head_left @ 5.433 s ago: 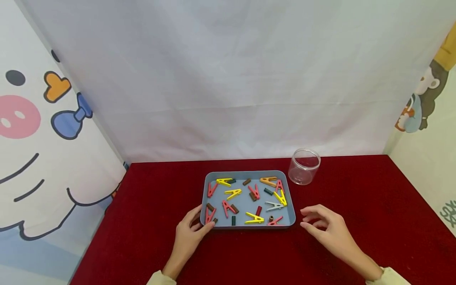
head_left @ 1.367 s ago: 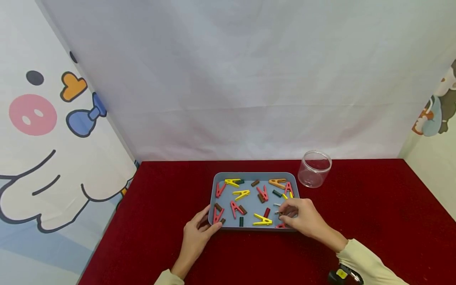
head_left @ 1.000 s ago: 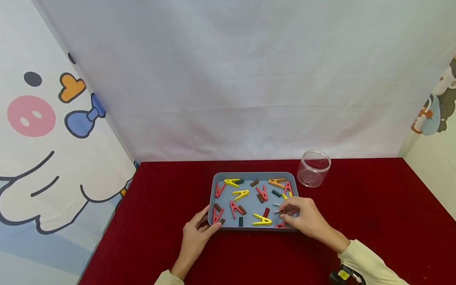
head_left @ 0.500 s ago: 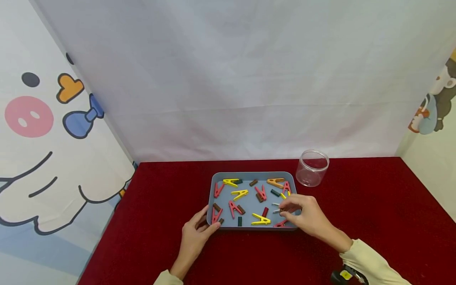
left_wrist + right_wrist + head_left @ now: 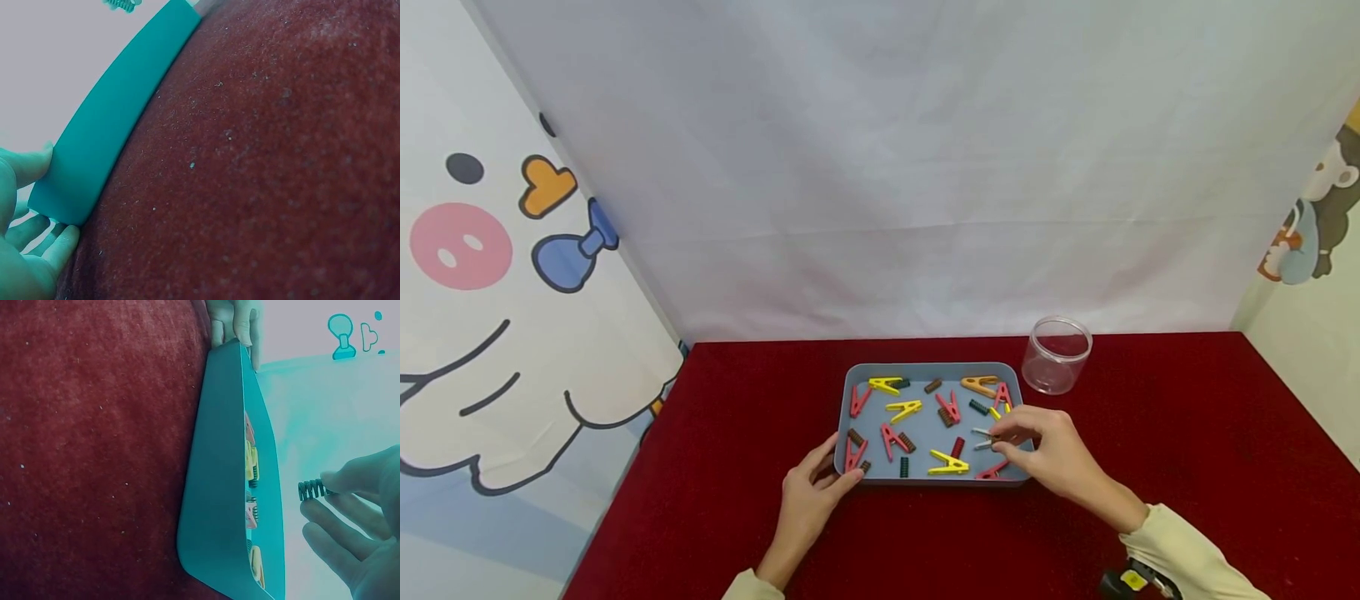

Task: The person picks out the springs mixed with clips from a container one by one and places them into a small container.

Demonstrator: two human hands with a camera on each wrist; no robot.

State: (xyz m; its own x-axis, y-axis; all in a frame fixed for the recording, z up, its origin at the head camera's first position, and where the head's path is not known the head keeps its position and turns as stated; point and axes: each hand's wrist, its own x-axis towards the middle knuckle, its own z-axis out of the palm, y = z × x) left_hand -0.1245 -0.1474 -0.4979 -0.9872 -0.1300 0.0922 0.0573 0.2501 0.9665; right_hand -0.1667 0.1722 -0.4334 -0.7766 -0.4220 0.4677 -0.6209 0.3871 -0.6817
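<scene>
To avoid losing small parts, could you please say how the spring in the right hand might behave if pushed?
The spring may compress lengthwise, given the gaps between its coils. Laid down, its round form could roll.

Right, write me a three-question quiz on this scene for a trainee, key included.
1. What does the right hand pinch between thumb and finger?
2. True or false: the clear jar stands outside the tray.
3. Where does the left hand grip the tray, as the head view shows it?
A) the far right corner
B) near the front left corner
C) the middle of the far side

Key:
1. A spring
2. True
3. B
</scene>
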